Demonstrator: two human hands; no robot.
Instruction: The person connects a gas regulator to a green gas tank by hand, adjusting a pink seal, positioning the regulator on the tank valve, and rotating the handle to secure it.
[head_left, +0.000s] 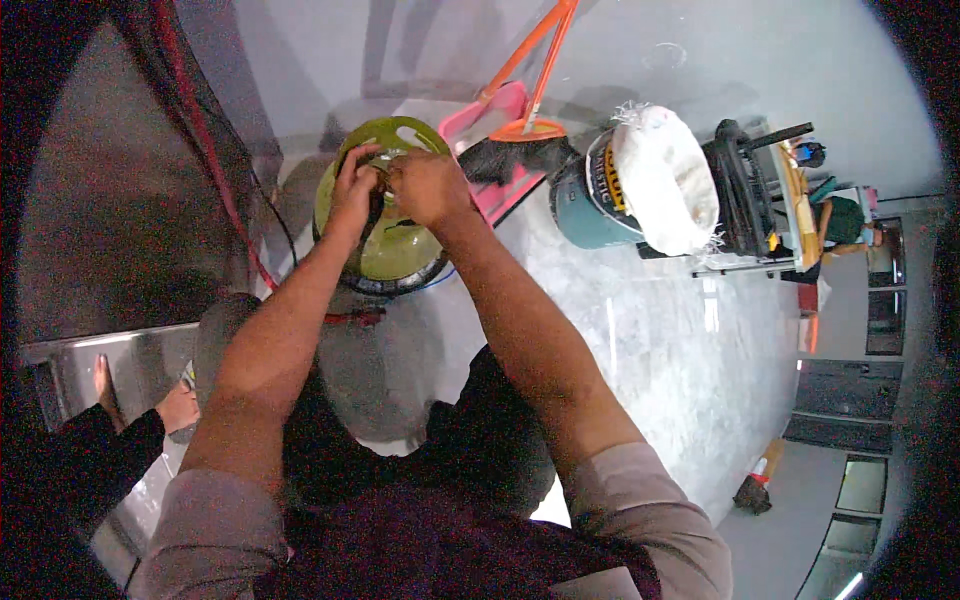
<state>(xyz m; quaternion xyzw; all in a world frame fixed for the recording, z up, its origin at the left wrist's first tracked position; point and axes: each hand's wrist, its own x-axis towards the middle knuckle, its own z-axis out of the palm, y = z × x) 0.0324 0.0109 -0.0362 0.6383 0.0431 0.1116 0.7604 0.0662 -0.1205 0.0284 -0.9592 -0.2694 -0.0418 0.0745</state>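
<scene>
Both my arms reach forward over a round, yellow-green, disc-like thing with a dark rim below it, standing on the floor by the wall. My left hand is over its middle, fingers bent and pinched. Close beside it, almost touching, my right hand is curled with its fingers turned toward the left. Something small and dark seems to lie between the fingertips, but the hands hide most of it. Whether the green thing is a basin or a lid I cannot tell.
A pink dustpan and a broom with an orange handle stand beyond my right hand. Farther right are a teal bucket and a white sack. At lower left, another person's hand holds a small tool over a metal surface.
</scene>
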